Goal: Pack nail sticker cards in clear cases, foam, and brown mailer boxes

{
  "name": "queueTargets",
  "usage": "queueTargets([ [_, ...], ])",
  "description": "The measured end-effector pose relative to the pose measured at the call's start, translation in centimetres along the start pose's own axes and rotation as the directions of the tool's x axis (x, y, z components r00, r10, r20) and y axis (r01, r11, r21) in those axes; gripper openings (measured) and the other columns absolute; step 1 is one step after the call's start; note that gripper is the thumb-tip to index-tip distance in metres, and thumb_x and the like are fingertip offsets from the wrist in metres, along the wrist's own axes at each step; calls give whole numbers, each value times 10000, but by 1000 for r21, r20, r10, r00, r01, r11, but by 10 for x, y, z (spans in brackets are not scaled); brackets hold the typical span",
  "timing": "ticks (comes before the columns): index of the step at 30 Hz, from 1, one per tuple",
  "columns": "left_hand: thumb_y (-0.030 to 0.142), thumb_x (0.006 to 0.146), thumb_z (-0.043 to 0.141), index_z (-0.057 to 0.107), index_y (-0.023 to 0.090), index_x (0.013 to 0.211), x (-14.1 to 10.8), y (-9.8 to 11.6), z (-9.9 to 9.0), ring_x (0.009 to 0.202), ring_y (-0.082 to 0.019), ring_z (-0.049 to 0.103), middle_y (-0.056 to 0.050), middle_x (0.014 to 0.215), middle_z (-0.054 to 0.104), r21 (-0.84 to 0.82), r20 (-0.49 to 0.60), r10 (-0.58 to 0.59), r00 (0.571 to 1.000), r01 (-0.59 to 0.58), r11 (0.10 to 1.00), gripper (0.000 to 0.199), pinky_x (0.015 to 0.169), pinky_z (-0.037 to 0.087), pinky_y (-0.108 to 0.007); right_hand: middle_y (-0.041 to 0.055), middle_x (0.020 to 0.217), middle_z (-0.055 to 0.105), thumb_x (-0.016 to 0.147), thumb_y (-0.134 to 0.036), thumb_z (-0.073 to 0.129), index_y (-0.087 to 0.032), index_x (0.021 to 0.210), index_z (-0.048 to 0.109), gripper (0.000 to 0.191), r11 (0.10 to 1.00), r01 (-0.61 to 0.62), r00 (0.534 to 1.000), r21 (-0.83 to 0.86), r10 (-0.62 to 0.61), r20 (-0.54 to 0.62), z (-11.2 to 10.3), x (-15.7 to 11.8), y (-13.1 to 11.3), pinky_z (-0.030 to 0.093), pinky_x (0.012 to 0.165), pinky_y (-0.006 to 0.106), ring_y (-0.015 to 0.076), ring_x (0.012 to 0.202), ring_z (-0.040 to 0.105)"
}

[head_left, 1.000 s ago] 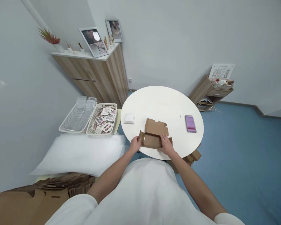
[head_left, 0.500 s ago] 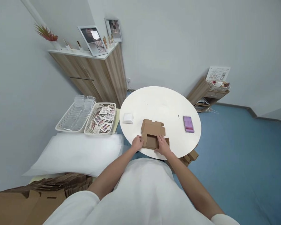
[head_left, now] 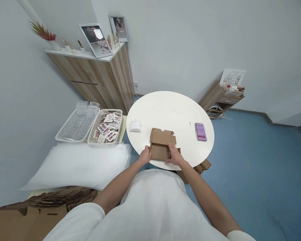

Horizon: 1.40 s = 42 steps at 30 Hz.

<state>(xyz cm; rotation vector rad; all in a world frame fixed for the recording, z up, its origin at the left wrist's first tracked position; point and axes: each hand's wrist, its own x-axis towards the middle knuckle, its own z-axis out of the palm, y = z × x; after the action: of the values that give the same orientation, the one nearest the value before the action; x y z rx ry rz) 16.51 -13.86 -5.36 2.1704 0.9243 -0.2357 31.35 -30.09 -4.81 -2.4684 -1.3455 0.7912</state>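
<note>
A brown cardboard box (head_left: 160,152) lies partly folded at the near edge of the round white table (head_left: 170,103). Its lid flap stands open on the far side, and the tray part faces me. My left hand (head_left: 145,155) is closed on the left side wall, with the thumb side toward the box. At the opposite end, my right hand (head_left: 175,155) grips the right wall, its fingers reaching over into the tray. A side flap sticks out beyond the right fingers. The fingertips of my left hand are partly hidden.
A white stack of packets (head_left: 135,126) and a purple blurred pack (head_left: 201,132) rest on the table. To the left are a basket of printed cards (head_left: 105,142), a basket of clear plastic cases (head_left: 71,139), white sheets (head_left: 80,164) and flattened cardboard (head_left: 27,221).
The left side of the box has been folded in, so the tray now shows wider and squarer. Both hands stay at the box's ends; the view has shifted slightly.
</note>
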Motion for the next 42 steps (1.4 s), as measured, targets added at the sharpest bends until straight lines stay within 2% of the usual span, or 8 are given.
queueTargets([
  [8, 222, 812, 393, 336, 159, 1130, 6, 8, 4, 895, -229, 577, -103, 931, 607, 20, -19, -8, 1000, 8, 1000, 329, 701, 405, -307, 113, 1453, 126, 604, -370, 676, -158, 1387, 9, 1050, 995, -29, 999, -95, 27, -21, -5, 1, 1, 198, 1046, 403, 267, 1340, 0],
  [11, 392, 800, 447, 217, 141, 1279, 5, 10, 5, 964, -220, 553, -107, 1021, 576, -83, -22, 113, 993, -114, 990, 587, 764, 410, -303, 111, 1453, 125, 623, -355, 661, -168, 1386, 7, 1022, 991, -52, 998, -127, 48, -36, -13, 0, 10, 214, 1031, 422, 276, 1339, 21],
  [16, 470, 531, 708, 12, 196, 1378, 9, 26, 2, 1113, -280, 458, -127, 1257, 437, -54, 42, 291, 956, -289, 956, 1130, 859, 382, -340, 102, 1445, 160, 640, -350, 640, -200, 1382, -7, 996, 985, -24, 1000, -172, 23, -7, -26, -1, 30, 211, 1020, 449, 266, 1338, 46],
  [23, 446, 410, 773, 125, 230, 1370, 31, 52, 2, 1065, -330, 496, -133, 1186, 503, 68, 188, 193, 963, -209, 976, 1178, 821, 385, -344, 78, 1447, 158, 650, -363, 637, -235, 1381, 35, 955, 985, 52, 998, -165, -55, -13, -41, -4, 45, 165, 1035, 458, 261, 1340, 34],
  [28, 431, 414, 777, 111, 241, 1369, 32, 63, 10, 1075, -322, 494, -124, 1201, 498, 71, 189, 143, 972, -159, 985, 1180, 813, 390, -328, 118, 1448, 126, 719, -502, 519, -194, 1383, 89, 849, 954, -199, 924, 224, 258, -281, -36, -22, 72, 239, 1018, 457, 286, 1324, 127],
  [31, 449, 430, 768, 85, 235, 1373, 32, 71, 18, 1053, -322, 507, -127, 1179, 511, 102, 191, 122, 974, -143, 984, 1184, 788, 398, -329, 145, 1359, 339, 771, -534, 417, -165, 1384, 117, 776, 704, -264, 870, 659, 469, -153, -31, -29, 93, 392, 923, 399, 268, 1213, 384],
  [35, 469, 427, 765, 60, 226, 1375, 34, 81, 26, 1045, -325, 509, -134, 1178, 514, 130, 174, 116, 978, -140, 982, 1206, 770, 403, -333, 117, 1278, 465, 801, -521, 360, -153, 1313, 317, 632, 473, -260, 886, 842, 463, 14, -37, -26, 107, 445, 864, 339, 237, 1133, 478],
  [42, 486, 404, 771, 3, 216, 1380, 37, 93, 30, 1064, -331, 498, -151, 1222, 485, 158, 173, 77, 982, -104, 982, 1270, 777, 404, -333, 75, 1064, 587, 732, -464, 469, -174, 1146, 471, 506, 660, -214, 948, 720, 318, -10, -50, -4, 104, 470, 715, 313, 173, 803, 587],
])
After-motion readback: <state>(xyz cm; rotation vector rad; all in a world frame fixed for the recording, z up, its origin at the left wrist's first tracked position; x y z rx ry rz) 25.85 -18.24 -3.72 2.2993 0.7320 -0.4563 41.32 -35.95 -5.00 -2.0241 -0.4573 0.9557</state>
